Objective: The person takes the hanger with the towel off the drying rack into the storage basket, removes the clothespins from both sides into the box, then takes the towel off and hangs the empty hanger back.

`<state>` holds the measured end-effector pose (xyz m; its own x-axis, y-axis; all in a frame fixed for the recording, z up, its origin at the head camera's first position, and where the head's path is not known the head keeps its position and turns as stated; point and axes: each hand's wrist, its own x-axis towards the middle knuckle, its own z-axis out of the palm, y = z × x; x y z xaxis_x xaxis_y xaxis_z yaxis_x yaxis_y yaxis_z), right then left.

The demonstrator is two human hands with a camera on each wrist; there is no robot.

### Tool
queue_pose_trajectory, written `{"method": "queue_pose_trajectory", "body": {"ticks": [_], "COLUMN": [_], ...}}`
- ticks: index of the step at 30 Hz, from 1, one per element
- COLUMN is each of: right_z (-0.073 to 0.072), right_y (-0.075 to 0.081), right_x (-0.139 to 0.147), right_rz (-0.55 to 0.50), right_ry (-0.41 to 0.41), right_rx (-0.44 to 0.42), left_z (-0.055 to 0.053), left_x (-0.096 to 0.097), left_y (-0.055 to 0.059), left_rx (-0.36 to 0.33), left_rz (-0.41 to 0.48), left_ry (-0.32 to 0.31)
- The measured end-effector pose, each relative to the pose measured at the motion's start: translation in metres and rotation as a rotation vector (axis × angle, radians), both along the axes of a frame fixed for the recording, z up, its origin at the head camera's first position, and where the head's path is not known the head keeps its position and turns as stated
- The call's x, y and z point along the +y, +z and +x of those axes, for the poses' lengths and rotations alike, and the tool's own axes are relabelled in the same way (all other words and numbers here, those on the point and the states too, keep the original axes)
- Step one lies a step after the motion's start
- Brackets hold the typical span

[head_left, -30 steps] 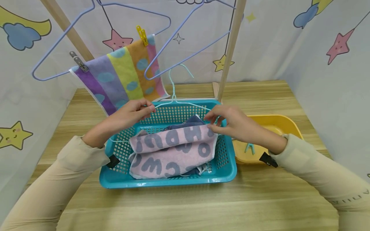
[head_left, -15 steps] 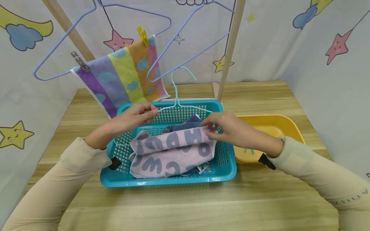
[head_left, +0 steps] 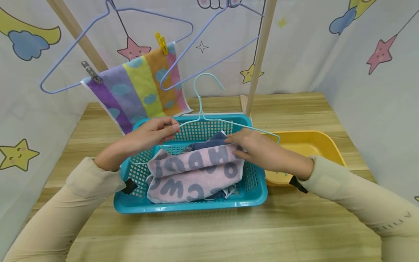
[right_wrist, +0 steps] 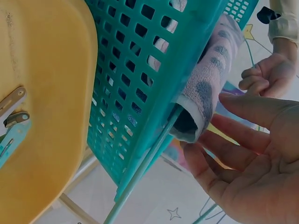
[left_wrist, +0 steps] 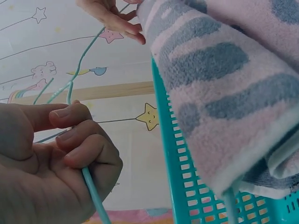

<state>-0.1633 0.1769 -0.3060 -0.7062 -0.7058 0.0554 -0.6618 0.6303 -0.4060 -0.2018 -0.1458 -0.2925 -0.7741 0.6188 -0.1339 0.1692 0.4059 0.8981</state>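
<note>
In the head view, my left hand (head_left: pixel 152 133) grips the left shoulder of a mint-green hanger (head_left: pixel 201 106). The left wrist view shows its fingers (left_wrist: pixel 91 140) curled round the wire. A pink towel (head_left: pixel 196 178) with grey letters is folded over the hanger's lower bar, inside a teal basket (head_left: pixel 190 208). My right hand (head_left: pixel 262 149) touches the towel's upper right end. In the right wrist view, its fingers (right_wrist: pixel 236 144) are spread and loosely bent at the towel's rolled edge, and the bar comes out of that edge.
Dark blue cloth (head_left: pixel 209 142) lies behind the towel in the basket. A yellow tub (head_left: pixel 327 145) with clothespins (right_wrist: pixel 16 116) stands at the right. Behind, a striped towel (head_left: pixel 137 87) hangs from a lilac hanger (head_left: pixel 62 56), beside another lilac hanger (head_left: pixel 212 65) and a wooden post (head_left: pixel 260 58).
My right hand has moved slightly left along the towel, and the hanger's right shoulder now shows beyond it. My left hand has shifted slightly right and down, still gripping the hanger.
</note>
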Motion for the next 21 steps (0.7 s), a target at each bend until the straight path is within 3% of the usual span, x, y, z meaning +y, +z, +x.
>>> {"method": "queue_pose_trajectory", "body": {"ticks": [8,14,21], "right_z": [-0.004,-0.006,-0.005], "right_y": [-0.009,-0.010,0.001], "right_x": [-0.008,-0.011,-0.015], "right_rz": [0.004,-0.092,-0.207], "right_ry": [0.036,0.059,0.028], "right_rx": [0.030,0.107,0.174], "left_z": [0.000,0.001,0.000], "left_x": [-0.003,-0.007,-0.011], "left_y": [0.008,0.016,0.022], "left_rx": [0.089,0.158,0.189], "left_rz": [0.029,0.079,0.087], "left_ry": [0.007,0.004,-0.016]}}
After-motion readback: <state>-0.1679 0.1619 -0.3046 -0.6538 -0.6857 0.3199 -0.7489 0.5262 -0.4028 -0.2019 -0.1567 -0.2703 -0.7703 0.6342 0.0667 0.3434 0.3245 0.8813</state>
